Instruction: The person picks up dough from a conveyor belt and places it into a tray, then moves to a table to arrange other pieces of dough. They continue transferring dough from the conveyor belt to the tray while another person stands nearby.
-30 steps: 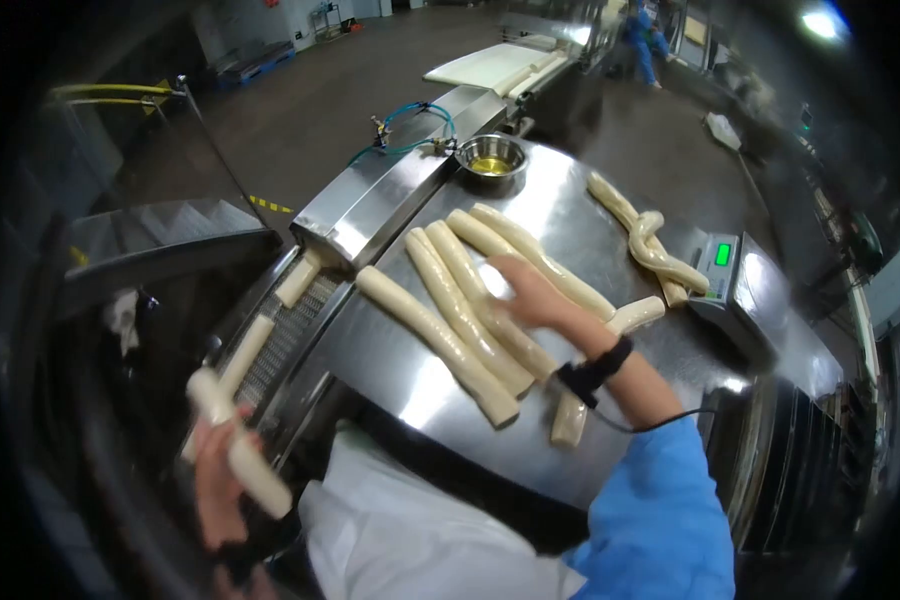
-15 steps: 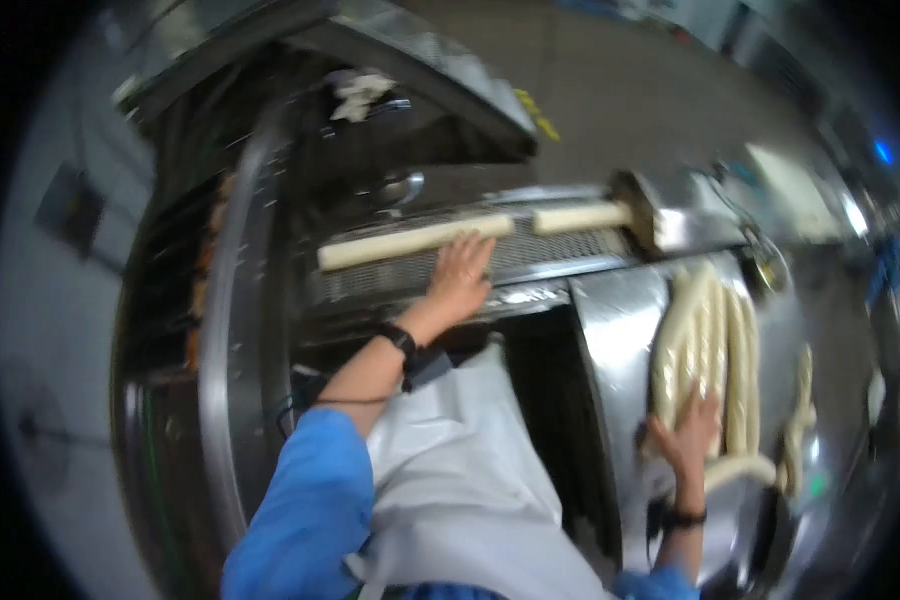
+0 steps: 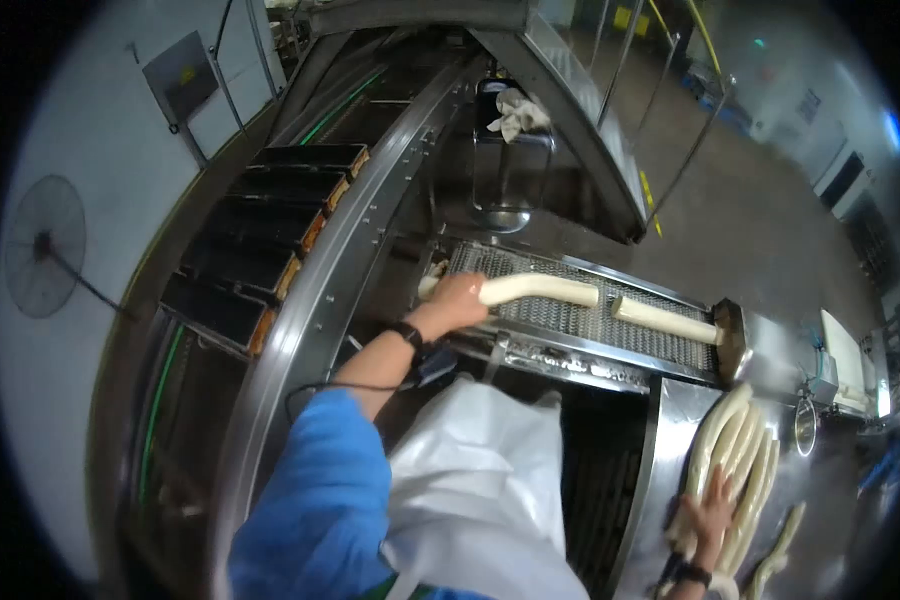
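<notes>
the left hand (image 3: pixel 457 298) is closed around one end of a long pale dough rope (image 3: pixel 535 289), which reaches out to the right above the mesh conveyor belt (image 3: pixel 570 320); a black wrist strap (image 3: pixel 406 335) with a cable sits on that arm, just above the blue sleeve (image 3: pixel 315 490). a second dough rope (image 3: pixel 665 320) lies further right on the same belt, its far end at the mouth of the steel chute (image 3: pixel 735 340), apart from the held one. the right hand (image 3: pixel 710 510) lies flat with fingers spread on a row of dough ropes (image 3: pixel 735 460) laid side by side on the steel tabletop (image 3: pixel 665 440) at the lower right; it presses on them without gripping any. a small metal bowl (image 3: pixel 806 427) stands just beyond the row. a white apron (image 3: pixel 480 480) hangs between the two arms. to the left, dark baking tins (image 3: pixel 270 230) sit in a line on a curved track, and a wall fan (image 3: pixel 45 245) shows on the far left. a white cloth (image 3: pixel 515 112) lies on the machine frame above the belt.
</notes>
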Tool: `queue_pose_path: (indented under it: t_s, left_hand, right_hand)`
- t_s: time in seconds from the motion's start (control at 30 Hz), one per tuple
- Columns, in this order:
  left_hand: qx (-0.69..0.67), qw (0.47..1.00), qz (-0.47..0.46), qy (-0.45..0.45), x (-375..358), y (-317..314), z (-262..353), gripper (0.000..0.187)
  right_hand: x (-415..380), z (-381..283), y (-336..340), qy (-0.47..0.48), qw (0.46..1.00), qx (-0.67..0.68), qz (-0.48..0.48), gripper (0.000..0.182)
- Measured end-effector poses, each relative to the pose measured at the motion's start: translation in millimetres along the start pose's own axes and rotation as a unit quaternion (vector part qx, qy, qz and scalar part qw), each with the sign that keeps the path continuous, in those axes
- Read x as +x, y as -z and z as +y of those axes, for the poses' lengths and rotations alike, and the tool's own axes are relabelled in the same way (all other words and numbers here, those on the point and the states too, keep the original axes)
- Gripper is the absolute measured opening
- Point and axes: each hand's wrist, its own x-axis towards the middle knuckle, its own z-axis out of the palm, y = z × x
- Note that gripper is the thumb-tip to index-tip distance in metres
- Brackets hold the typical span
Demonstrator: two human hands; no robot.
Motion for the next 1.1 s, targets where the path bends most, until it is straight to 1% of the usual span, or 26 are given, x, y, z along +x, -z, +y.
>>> queue_pose_path:
  t_s: [0.03, 0.1, 0.13, 0.17, 0.2, 0.23, 0.27, 0.3, 0.37, 0.4, 0.43, 0.47, 0.5, 0.53, 0.6, 0.67, 0.7, 0.73, 0.77, 0.8, 0.83, 0.9, 0.93, 0.97, 1.03, 1.1]
  left_hand:
    - [-0.030, 0.999, -0.010, 0.021, -11, 14, 12, 0.030]
    - [-0.211, 0.975, -0.047, 0.046, -21, 36, 10, 0.024]
    - [-0.396, 0.914, -0.022, 0.082, -22, 37, -1, 0.025]
    - [-0.565, 0.817, 0.006, 0.117, -25, 38, -11, 0.026]
    - [-0.699, 0.685, -0.016, 0.202, -34, 61, -9, 0.032]
    - [-0.739, 0.654, 0.005, 0.161, -51, 93, 4, 0.037]
    - [-0.754, 0.627, 0.099, 0.170, -65, 122, 15, 0.032]
    - [-0.743, 0.636, 0.169, 0.122, -78, 144, 14, 0.030]
    - [-0.660, 0.666, 0.347, 0.030, -113, 186, 11, 0.029]
    - [-0.618, 0.665, 0.419, -0.021, -138, 206, 15, 0.028]
    - [-0.564, 0.666, 0.487, -0.040, -163, 218, 8, 0.030]
    - [-0.492, 0.677, 0.546, -0.037, -187, 227, 3, 0.031]
    - [-0.406, 0.688, 0.602, -0.024, -212, 231, -6, 0.030]
    - [-0.374, 0.690, 0.619, 0.028, -238, 232, -15, 0.029]
    - [-0.334, 0.685, 0.642, 0.089, -283, 228, -36, 0.028]
    - [-0.412, 0.618, 0.599, 0.299, -322, 216, -66, 0.033]
    - [-0.406, 0.617, 0.601, 0.306, -335, 219, -92, 0.033]
    - [-0.417, 0.611, 0.560, 0.374, -352, 212, -123, 0.036]
    - [-0.428, 0.599, 0.516, 0.438, -360, 212, -129, 0.040]
    - [-0.411, 0.594, 0.526, 0.449, -364, 211, -133, 0.049]
    - [-0.410, 0.591, 0.528, 0.452, -367, 212, -138, 0.049]
    - [-0.414, 0.539, 0.543, 0.494, -374, 211, -160, 0.063]
    - [-0.438, 0.557, 0.515, 0.482, -385, 206, -189, 0.076]
    - [-0.439, 0.555, 0.515, 0.483, -386, 201, -207, 0.076]
    - [-0.363, 0.604, 0.501, 0.503, -389, 193, -226, 0.082]
    - [-0.397, 0.577, 0.497, 0.512, -383, 203, -203, 0.081]
  right_hand:
    - [-8, -6, 2, -0.001, 1.000, 0.001, 0.003, 0.106]
    - [-25, -25, 8, 0.065, 0.997, -0.052, -0.001, 0.105]
    - [-39, -41, 9, 0.032, 0.997, -0.073, 0.000, 0.100]
    - [-37, -36, -1, 0.039, 0.996, -0.074, -0.002, 0.100]
    - [-35, -22, -21, 0.057, 0.994, -0.084, 0.046, 0.096]
    - [-30, -4, -38, 0.081, 0.988, -0.091, 0.093, 0.091]
    - [-29, 9, -48, 0.137, 0.980, -0.054, 0.136, 0.083]
    - [-30, 13, -53, 0.157, 0.978, -0.055, 0.128, 0.083]
    - [-39, 10, -47, 0.183, 0.958, -0.080, 0.207, 0.071]
    - [-40, 9, -44, 0.209, 0.954, -0.079, 0.202, 0.071]
    - [-40, 8, -40, 0.210, 0.946, -0.152, 0.193, 0.078]
    - [-38, 9, -36, 0.210, 0.933, -0.225, 0.186, 0.086]
    - [-33, 12, -34, 0.233, 0.928, -0.224, 0.184, 0.086]
    - [-27, 14, -34, 0.208, 0.945, -0.204, 0.149, 0.087]
    - [-14, 18, -37, 0.160, 0.972, -0.158, 0.075, 0.091]
    - [-8, 14, -32, 0.164, 0.971, -0.163, 0.063, 0.094]
    - [-10, 9, -21, 0.149, 0.974, -0.164, 0.047, 0.097]
    - [-5, 8, -18, 0.135, 0.982, -0.133, -0.005, 0.084]
    - [-1, 7, -14, 0.127, 0.984, -0.119, -0.027, 0.082]
    - [4, 3, -12, 0.123, 0.986, -0.107, -0.042, 0.081]
    - [7, 0, -9, 0.119, 0.987, -0.092, -0.060, 0.080]
    - [13, -10, -3, 0.111, 0.989, -0.046, -0.091, 0.078]
    - [16, -17, 1, 0.107, 0.988, -0.011, -0.109, 0.077]
    - [20, -24, 5, 0.102, 0.986, 0.034, -0.127, 0.076]
    - [26, -44, 18, 0.092, 0.972, 0.145, -0.160, 0.074]
    - [27, -73, 35, 0.081, 0.939, 0.276, -0.187, 0.072]
